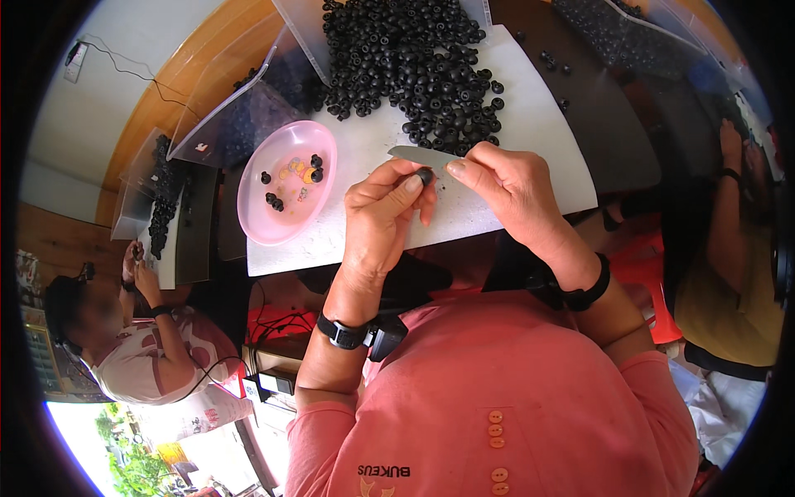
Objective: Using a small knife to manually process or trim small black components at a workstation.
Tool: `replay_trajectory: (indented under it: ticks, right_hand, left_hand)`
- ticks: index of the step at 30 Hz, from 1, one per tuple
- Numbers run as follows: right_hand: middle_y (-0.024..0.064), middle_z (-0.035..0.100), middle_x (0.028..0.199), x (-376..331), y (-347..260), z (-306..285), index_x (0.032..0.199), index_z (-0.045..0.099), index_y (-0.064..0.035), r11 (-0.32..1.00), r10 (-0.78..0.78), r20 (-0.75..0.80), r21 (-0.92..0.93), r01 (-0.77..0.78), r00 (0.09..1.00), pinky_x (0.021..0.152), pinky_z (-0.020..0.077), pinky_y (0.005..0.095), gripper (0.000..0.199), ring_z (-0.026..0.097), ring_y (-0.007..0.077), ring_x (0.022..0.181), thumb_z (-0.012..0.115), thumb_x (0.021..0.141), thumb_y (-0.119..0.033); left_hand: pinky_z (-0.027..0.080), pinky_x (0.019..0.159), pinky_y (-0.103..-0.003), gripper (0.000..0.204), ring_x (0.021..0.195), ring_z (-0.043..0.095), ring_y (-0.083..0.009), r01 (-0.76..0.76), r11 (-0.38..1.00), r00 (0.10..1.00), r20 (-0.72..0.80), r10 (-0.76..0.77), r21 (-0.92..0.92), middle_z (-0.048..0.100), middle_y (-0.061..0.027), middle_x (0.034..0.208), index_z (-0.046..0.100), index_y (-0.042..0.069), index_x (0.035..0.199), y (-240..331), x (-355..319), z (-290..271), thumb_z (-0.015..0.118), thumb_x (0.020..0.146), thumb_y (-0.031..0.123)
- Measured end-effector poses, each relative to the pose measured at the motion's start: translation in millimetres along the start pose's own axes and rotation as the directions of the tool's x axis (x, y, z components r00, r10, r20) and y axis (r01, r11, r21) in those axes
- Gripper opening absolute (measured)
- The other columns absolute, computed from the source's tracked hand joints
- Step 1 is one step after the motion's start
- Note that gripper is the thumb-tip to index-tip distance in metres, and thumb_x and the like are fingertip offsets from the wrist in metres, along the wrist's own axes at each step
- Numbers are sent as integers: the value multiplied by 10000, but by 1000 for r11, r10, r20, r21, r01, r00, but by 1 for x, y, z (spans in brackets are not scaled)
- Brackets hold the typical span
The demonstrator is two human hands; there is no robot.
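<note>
The left hand [381,207] is pinching a small round black piece [426,176] between thumb and fingers, above a white flat board [546,166]. The right hand [517,190] is gripping a thin grey metal blade [421,155], which is pointing leftward just above the piece. A pink oval plastic dish [255,217] is holding a few black pieces [275,201] to the left; a heap of round black pieces [414,58] is lying beyond the hands.

Pinches a small black piece [426,176] in the left hand [378,207] and grips a knife [426,156] in the right hand [515,186], just beyond the piece. Works above a white board [551,132], near a heap of black pieces [439,87] and a pink bowl [263,219] with a few inside.
</note>
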State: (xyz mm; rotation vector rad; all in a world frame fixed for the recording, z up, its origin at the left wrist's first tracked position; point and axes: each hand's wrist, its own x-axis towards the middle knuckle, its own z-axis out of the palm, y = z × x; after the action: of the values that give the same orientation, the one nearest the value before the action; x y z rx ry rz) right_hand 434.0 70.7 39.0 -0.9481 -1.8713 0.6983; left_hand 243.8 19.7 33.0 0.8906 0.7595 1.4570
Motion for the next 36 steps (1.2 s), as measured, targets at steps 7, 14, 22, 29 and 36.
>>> replay_trajectory:
  ticks: [7,14,22,29,36]
  right_hand:
    - [92,500,516,-2,1,4,669,554,-70,993,-72,-40,-93,68,997,435,377,381,392,495,252,433,687,943,-315]
    - [85,491,506,-3,2,8,662,538,-80,987,-109,-59,-125,101,992,426,381,387,388,500,257,426,684,945,-301]
    - [84,478,503,-3,7,9,654,523,-79,974,-181,-66,-153,170,981,422,378,380,388,492,250,426,692,937,-283]
    - [79,465,501,-3,7,5,645,519,-77,983,-162,-52,-97,156,985,421,373,367,387,475,235,426,706,929,-263]
    - [76,470,510,-4,9,5,651,523,-78,981,-182,-56,-73,178,982,424,374,364,381,476,229,432,712,927,-262]
  left_hand:
    - [492,619,-290,186,775,634,-175,42,999,999,-4,-42,10,690,-155,969,648,-75,1135,-1,2,5,540,992,-25]
    - [483,603,-282,230,783,632,-176,55,999,998,4,-55,2,685,-133,999,641,-80,1188,-1,2,4,548,981,-39]
    - [480,585,-282,284,787,632,-186,57,998,998,29,-57,-4,685,-148,1048,622,-103,1234,-2,3,2,555,961,-67]
    - [487,601,-288,293,801,626,-183,65,997,998,3,-65,-35,682,-168,1092,628,-106,1233,-2,3,5,553,952,-74]
    - [486,625,-298,293,800,611,-174,29,999,999,-20,-29,-17,682,-155,1135,647,-75,1230,-7,0,10,534,959,-85]
